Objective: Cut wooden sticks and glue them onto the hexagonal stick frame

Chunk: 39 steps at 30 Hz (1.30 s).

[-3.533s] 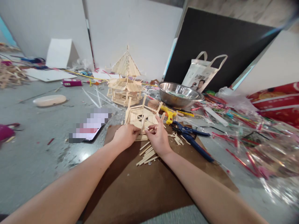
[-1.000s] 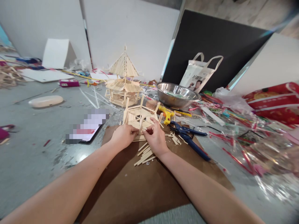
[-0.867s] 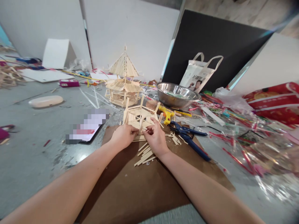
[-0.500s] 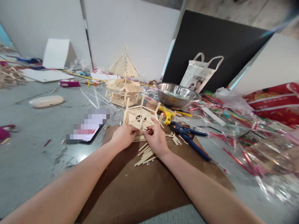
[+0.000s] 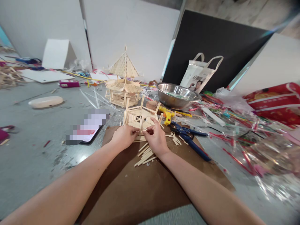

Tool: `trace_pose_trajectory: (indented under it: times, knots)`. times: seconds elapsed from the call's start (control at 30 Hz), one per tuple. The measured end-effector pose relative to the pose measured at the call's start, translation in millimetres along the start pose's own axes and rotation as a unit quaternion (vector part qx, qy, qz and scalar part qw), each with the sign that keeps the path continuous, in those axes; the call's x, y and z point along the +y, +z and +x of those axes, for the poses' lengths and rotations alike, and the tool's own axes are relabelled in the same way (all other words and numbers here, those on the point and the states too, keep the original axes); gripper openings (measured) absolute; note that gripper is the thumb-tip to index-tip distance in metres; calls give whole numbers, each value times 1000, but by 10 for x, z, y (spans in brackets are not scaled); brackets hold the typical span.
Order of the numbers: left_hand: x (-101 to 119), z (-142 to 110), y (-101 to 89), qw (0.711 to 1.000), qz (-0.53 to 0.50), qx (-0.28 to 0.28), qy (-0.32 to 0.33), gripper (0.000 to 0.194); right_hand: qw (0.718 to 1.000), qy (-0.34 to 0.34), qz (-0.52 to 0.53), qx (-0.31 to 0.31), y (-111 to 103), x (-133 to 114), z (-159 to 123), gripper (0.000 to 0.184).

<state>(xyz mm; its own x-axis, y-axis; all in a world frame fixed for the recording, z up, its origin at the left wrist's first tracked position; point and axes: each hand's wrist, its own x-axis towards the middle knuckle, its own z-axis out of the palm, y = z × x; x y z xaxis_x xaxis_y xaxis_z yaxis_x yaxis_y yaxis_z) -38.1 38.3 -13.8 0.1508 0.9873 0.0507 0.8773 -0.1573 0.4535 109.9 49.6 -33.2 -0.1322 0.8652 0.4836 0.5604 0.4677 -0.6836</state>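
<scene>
A small hexagonal frame of pale wooden sticks point(image 5: 140, 113), with posts standing at its corners, lies in front of me at the far edge of a brown sheet point(image 5: 136, 193). My left hand point(image 5: 124, 136) pinches at the near side of this frame, beside a short upright post. On the other side of that post, my right hand point(image 5: 156, 136) is closed thumb to fingertip at the same near edge, its index finger partly raised. What lies between the fingertips is mostly hidden; it looks like a thin wooden stick. Loose wooden sticks point(image 5: 144, 157) lie below my right hand.
Behind the frame stands a pagoda model point(image 5: 125, 78) of sticks. To the right are a yellow glue gun point(image 5: 167, 115), blue-handled pliers point(image 5: 192, 140), a metal bowl point(image 5: 177, 95) and plastic litter point(image 5: 269, 156). A phone point(image 5: 89, 128) and a white oval case point(image 5: 46, 102) lie left.
The view has shifted slightly since the oldest frame, and my right index finger sits a little lower. Over the last second both hands stay in place at the frame's near edge.
</scene>
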Motion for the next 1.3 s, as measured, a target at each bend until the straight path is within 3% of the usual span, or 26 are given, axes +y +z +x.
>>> trace_pose_trajectory:
  times: [1.3]
  knots:
    - [30, -4, -22, 1000, 3, -12, -7, 34, 1000, -4, -6, -3, 9, 9, 0, 52]
